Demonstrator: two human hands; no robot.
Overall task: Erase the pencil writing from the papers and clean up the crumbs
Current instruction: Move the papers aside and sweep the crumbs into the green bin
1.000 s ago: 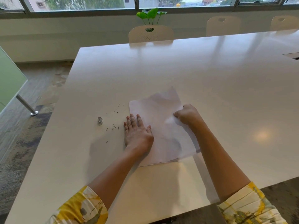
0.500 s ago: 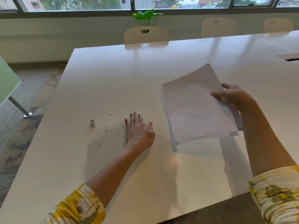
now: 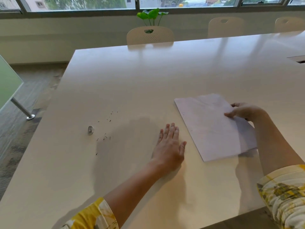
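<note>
- Head view, nearest first: left hand [image 3: 170, 144] lies palm down on the white table [image 3: 148, 80], fingers straight and together, thumb out, holding nothing; just left of the papers, apart from them.
- Risk: a flat-palm sweep toward the crumbs could smear graphite on the tabletop or flick bits off the left edge onto the floor; light crumbs scatter easily.
- Right hand [image 3: 244, 112] pinches the right edge of the papers [image 3: 212, 128], thumb on top, fingers curled under. Stack sits at table right, fanned unevenly, near-right corner looks slightly raised.
- Risk: grip is on one edge only, so a lower sheet could slide out or the stack could fan further when set down; thin paper may crease.
- Risk: crumbs possibly still on the sheets could drop at a new spot if the stack tilts. Cannot tell whether any writing remains; surface too faint.
- Further left: crumbs [image 3: 105, 138] lie in loose dark specks in two patches, well apart from both hands; one stray speck sits nearer the front. Easy to miss strays.
- Eraser [image 3: 90, 130] lies just left of the crumbs; a sweep that way could knock it toward the left edge.
- Far side: chairs [image 3: 150, 36] and plant [image 3: 152, 15], not involved.
</note>
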